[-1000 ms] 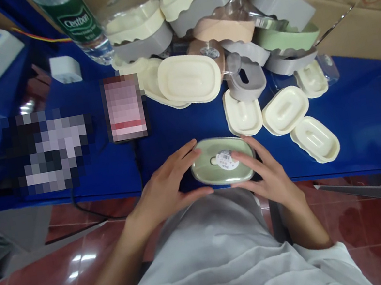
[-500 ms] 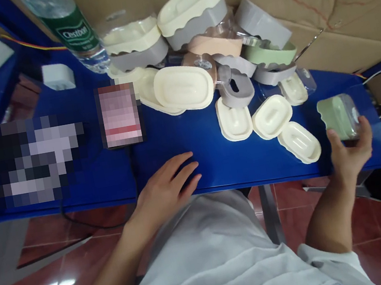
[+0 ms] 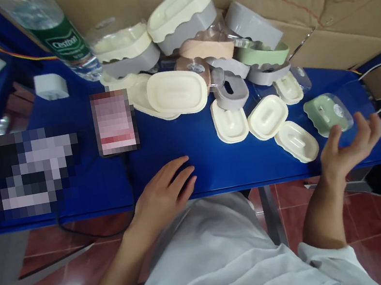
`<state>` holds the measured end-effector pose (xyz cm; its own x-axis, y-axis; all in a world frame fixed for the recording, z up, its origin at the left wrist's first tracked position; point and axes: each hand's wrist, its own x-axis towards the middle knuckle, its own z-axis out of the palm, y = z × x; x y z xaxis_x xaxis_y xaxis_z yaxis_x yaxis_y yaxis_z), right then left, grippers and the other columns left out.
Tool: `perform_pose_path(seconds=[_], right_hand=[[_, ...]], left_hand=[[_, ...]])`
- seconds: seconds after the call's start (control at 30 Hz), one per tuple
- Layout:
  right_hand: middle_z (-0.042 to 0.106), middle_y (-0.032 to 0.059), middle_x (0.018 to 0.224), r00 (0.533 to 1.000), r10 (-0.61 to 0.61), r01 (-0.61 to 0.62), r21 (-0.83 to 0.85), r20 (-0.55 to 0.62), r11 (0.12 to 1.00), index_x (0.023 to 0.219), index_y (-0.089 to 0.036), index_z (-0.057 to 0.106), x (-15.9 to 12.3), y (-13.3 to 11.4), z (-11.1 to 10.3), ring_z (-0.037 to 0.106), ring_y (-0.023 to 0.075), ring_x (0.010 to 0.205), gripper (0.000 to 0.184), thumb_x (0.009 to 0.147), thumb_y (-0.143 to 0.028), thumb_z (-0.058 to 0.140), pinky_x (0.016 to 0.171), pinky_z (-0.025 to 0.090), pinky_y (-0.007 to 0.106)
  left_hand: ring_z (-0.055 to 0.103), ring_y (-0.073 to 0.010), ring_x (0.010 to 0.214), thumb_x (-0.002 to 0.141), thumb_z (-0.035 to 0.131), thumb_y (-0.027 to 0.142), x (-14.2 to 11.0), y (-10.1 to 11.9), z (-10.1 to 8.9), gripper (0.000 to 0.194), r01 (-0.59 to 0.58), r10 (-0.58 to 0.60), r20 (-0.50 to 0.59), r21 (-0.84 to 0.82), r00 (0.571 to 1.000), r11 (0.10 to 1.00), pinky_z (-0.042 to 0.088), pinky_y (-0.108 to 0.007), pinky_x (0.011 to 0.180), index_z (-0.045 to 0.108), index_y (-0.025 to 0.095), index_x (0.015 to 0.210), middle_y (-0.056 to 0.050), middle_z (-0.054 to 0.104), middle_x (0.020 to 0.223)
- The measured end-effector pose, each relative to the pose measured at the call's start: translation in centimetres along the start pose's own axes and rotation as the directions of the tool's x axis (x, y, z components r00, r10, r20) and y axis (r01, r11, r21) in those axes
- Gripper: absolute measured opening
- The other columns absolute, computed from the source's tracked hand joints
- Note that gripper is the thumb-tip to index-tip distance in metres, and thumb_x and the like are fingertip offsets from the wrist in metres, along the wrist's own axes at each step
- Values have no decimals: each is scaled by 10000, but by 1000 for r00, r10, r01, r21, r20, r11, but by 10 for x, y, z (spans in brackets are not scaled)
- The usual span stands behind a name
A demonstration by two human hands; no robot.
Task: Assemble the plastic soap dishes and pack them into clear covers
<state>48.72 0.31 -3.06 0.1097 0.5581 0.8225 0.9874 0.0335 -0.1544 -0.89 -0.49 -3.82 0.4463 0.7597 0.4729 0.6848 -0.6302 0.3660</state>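
Right hand (image 3: pixel 346 149) is widely open and empty, with fingers curved, just beside the green box (image 3: pixel 324 114); whether the thumb touches it, I cannot tell. This box lies on the right part of the blue table (image 3: pixel 189 137), near cream lids (image 3: pixel 268 117). Left hand (image 3: pixel 163 186), also empty, is loosely open near the table's front edge.

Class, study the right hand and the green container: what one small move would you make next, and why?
I would probably lift the right hand away from the green container: its fingers are spread rather than closed around it, and the container seems to rest on the blue table.
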Motion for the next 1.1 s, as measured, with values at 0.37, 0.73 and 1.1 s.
perform_pose_path(seconds=[0.37,0.73,1.1], right_hand=[[614,211,1617,648,-418,166,417,637,894,1678,-165,448,4,-220,30,550,379,1544,639,1141,-492,560,1292,383,619],[779,90,1310,603,-606,57,729,519,682,1219,-257,742,1,-199,17,722,263,1318,194,1128,-359,604,1230,514,538],[703,131,1505,743,-385,120,457,548,881,1591,-292,599,-1,-209,35,704,330,1343,476,1136,-426,573,1102,571,490]], left_hand=[[792,-279,1169,1061,686,209,0,0,0,270,-15,15,-8,20,1000,1000,690,-413,1003,685,187,1330,-142,771,1347],[545,-405,1561,1026,705,192,1,-2,-3,552,-32,31,77,11,997,999,574,-599,1191,594,278,1560,-183,548,1682],[724,-337,1256,1037,689,210,0,-2,-4,390,-35,32,79,33,996,999,613,-561,1096,686,270,1422,-133,733,1392]])
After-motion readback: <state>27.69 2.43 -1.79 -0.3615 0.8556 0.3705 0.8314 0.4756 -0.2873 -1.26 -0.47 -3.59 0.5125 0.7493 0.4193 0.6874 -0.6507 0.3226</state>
